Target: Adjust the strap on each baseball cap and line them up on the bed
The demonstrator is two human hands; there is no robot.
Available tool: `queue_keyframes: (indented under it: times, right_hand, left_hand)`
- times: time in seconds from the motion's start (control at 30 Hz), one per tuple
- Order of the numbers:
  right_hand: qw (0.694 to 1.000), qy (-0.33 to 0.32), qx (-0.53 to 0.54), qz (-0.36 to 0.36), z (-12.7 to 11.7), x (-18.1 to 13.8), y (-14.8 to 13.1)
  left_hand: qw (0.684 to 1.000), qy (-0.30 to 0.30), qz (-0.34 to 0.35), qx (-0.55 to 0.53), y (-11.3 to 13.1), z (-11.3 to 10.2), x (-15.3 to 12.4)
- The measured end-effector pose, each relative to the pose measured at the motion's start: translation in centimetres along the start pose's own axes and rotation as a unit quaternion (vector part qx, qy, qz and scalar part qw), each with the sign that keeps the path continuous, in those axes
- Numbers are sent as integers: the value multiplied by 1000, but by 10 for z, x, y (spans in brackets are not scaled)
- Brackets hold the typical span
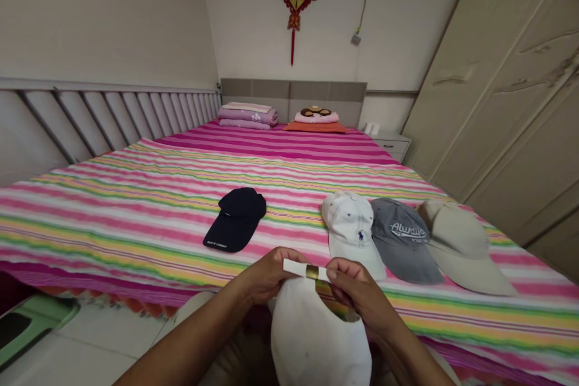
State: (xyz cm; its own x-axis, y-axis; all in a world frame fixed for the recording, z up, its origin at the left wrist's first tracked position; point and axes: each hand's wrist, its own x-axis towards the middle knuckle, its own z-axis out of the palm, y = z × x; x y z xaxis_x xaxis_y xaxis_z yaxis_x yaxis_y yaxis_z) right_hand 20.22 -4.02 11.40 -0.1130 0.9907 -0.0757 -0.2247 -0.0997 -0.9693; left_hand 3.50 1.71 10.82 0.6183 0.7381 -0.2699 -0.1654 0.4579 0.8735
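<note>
A white baseball cap (pixel 319 332) is held low in front of me, its back opening facing up. Across that opening runs its white strap with a brass-coloured buckle (pixel 312 271). My left hand (pixel 271 274) grips the strap's left end, and my right hand (pixel 355 286) pinches it right of the buckle. Just beyond my right hand, a white cap (pixel 348 220) with a small dark logo lies on the bed. Beside it are a grey cap (pixel 402 241) with white lettering and a beige cap (pixel 461 244). Farther left sits a black cap (pixel 237 217) by itself.
The bed (pixel 149 193) has a striped cover. Folded purple bedding (pixel 248 116) and a pink-and-orange pile (pixel 316 120) stand by the headboard (pixel 289 93). Left is a railing (pixel 136 111); right are a nightstand (pixel 391 146) and wardrobe (pixel 502 120). A green stool (pixel 38 322) is at lower left.
</note>
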Motion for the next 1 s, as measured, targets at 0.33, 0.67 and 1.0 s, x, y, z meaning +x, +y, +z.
queue_keyframes:
  times: [0.33,0.67,1.0]
  right_hand:
    - [1000,3,-3,12,4,1,3]
    - [992,51,116,-27,-6,8,4]
    - [980,49,187,-41,20,30,9]
  left_hand:
    - [999,-14,40,-31,-7,0,-4]
    - [990,-57,62,-109,-2,-18,-10]
    - [967,-50,141,-204,-4,-48,-26]
